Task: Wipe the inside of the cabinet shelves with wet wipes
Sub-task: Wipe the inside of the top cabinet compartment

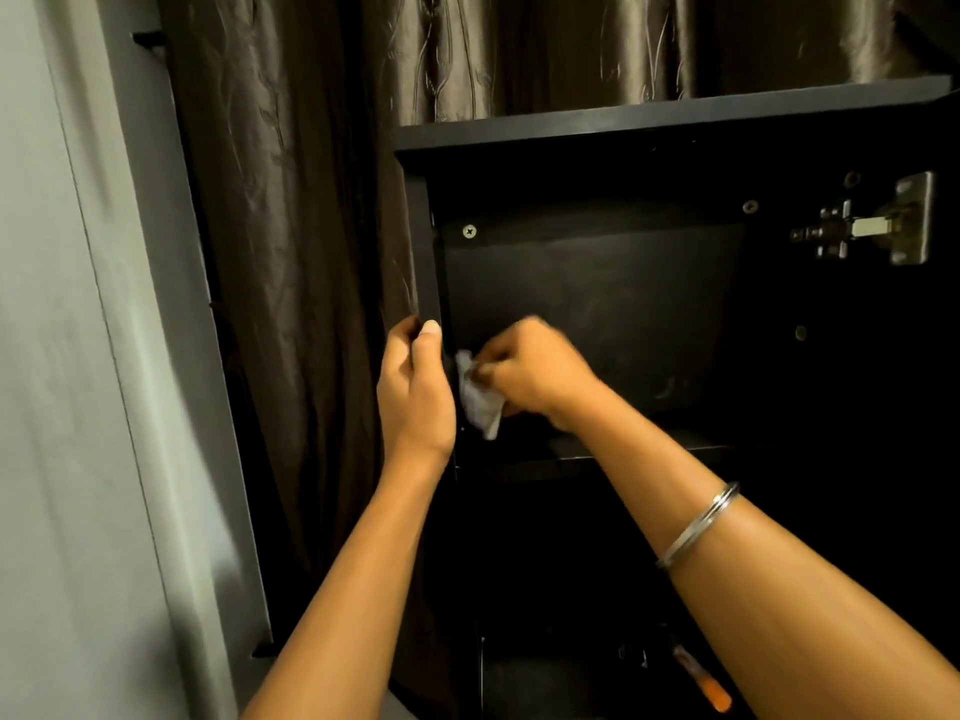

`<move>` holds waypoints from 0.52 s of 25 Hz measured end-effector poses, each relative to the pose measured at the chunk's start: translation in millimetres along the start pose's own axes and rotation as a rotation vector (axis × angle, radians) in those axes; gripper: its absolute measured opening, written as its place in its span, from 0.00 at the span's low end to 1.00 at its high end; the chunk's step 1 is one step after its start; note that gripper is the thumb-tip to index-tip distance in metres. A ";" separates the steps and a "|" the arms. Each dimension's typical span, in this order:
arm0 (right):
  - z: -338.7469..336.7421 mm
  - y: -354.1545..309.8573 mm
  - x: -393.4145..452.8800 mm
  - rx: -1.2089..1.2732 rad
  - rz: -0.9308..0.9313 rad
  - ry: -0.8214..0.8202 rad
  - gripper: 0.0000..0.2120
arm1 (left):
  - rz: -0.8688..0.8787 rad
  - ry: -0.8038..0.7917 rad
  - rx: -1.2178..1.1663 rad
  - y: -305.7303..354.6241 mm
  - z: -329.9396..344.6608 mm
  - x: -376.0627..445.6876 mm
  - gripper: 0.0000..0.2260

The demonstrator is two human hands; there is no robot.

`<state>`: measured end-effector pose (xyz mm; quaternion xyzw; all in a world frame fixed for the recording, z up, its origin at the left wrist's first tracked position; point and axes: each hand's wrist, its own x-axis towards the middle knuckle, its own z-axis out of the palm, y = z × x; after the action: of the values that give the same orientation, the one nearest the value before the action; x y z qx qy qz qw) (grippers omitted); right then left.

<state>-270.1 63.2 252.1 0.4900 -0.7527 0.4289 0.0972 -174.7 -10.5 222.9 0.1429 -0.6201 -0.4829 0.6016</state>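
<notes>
Here the right hand [524, 371] pinches a crumpled white wet wipe [480, 400] and holds it at the lower left corner of the upper compartment, against the inner left wall just above the shelf [623, 449]. The left hand [415, 387] grips the front edge of the cabinet's left side panel [423, 252], thumb on the front. Faint smears show on the dark back panel [597, 314], suggesting it has been wiped; the darker lower compartment likely remains. The wipe looks damp, bunched and greyish, its tail hanging free.
</notes>
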 end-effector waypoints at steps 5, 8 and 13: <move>-27.8 -10.1 27.6 0.089 -0.159 0.873 0.07 | 0.147 0.029 0.140 2.7 10.8 2.7 0.11; 2.3 -9.8 55.0 0.002 -0.218 0.398 0.20 | 0.165 0.035 0.140 -2.7 12.0 5.2 0.12; -2.8 23.5 63.0 -0.631 -0.540 0.313 0.34 | 0.196 0.015 0.124 -10.3 11.2 8.3 0.11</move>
<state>-321.7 27.7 276.6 0.5447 -0.6680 0.2065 0.4631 -190.8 -17.1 222.1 0.1221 -0.6551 -0.3814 0.6407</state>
